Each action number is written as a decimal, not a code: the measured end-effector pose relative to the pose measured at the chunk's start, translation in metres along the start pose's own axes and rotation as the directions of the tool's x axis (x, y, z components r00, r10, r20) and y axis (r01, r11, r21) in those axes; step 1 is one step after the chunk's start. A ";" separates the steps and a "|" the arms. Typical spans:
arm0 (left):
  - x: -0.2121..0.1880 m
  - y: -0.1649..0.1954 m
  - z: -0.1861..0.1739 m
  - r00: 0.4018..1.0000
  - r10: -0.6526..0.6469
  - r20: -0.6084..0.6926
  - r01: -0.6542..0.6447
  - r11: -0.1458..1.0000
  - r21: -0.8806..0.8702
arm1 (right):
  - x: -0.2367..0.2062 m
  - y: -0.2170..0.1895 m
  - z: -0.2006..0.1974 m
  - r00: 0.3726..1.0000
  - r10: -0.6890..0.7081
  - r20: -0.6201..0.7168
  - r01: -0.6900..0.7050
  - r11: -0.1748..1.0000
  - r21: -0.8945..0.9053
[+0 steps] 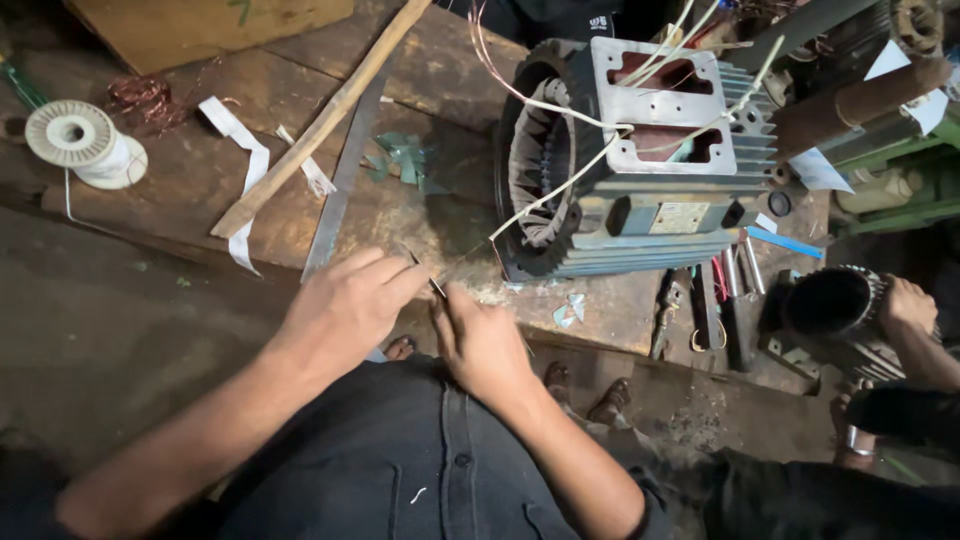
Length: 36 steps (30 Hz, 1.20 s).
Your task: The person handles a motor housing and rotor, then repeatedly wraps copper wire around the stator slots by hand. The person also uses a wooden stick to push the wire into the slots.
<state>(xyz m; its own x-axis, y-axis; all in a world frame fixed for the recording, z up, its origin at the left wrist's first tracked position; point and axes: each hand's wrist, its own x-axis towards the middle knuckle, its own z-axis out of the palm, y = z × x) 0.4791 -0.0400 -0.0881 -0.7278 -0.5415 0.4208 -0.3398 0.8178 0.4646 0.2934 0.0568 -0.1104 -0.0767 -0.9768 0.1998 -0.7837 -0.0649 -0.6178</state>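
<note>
Dark and thin, a small metal tool or wire end [436, 287] is pinched between the fingers of the left hand [345, 310] and those of the right hand [485, 345], just above the near edge of the worn wooden surface [200, 190]; what exactly it is cannot be told, as it is too small and partly hidden. Both grips are pressed together on it, the fingertips almost touching. Pale insulated leads [560, 185] are seen running from near the hands up into the grey ribbed electric motor housing [650, 215], which lies on its side just beyond, with its copper winding [535, 170] exposed at the open end. The winding appears already seated in the stator, while the leads hang loose and unbound, so the connection and tidying work is judged to be unfinished. Farther out, a long wooden stick [320, 125] and a flat metal strip [340, 190] are laid diagonally, a white spool of cord [75, 135] is placed at the far left, and hand tools [715, 310] are gathered to the right of the motor. Another person's hand [908, 305] is rested on a second, darker motor body [835, 305] at the right edge.
</note>
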 end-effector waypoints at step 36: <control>0.020 -0.064 -0.016 0.973 -0.003 0.230 0.046 0.982 -0.184 | 0.036 -0.035 0.010 0.941 0.339 -0.017 -0.319 0.866 -0.384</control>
<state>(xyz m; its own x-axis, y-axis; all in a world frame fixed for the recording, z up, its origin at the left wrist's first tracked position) 0.4961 -0.1057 -0.0967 -0.8443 -0.4845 0.2291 -0.2576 0.7418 0.6192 0.3243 0.0223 -0.0895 -0.3485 -0.9373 -0.0082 -0.8913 0.3341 -0.3065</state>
